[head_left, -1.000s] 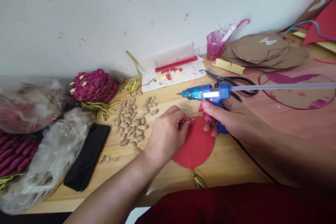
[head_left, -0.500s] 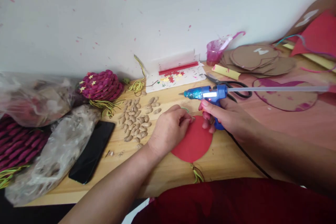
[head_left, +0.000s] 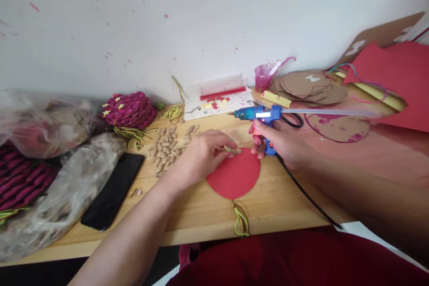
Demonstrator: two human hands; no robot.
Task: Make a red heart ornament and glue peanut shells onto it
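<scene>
A red paper disc (head_left: 234, 174) lies on the wooden table, with a yellow-green and dark cord tassel (head_left: 241, 221) at its near edge. At the disc's far left edge, my left hand (head_left: 206, 152) has its fingers closed on a short piece of greenish cord (head_left: 231, 149); part of it is hidden by the fingers. My right hand (head_left: 278, 140) grips a blue hot glue gun (head_left: 263, 115), its nozzle pointing left above the table beyond the disc. A long clear glue stick (head_left: 318, 111) sticks out of the gun's back.
Left of the disc lie unshelled peanuts (head_left: 164, 147), a black phone (head_left: 114, 192) and plastic bags (head_left: 67, 201). Behind are a magenta woven piece (head_left: 130, 109) and star confetti (head_left: 216, 103) on white paper. Cardboard discs (head_left: 304, 82) and red paper (head_left: 385, 80) lie right. The gun's black cable (head_left: 304, 190) trails nearward.
The camera view has shifted, so the table's right side shows more. My left hand has drawn slightly left from the disc's top, uncovering the cord. My right hand still holds the glue gun.
</scene>
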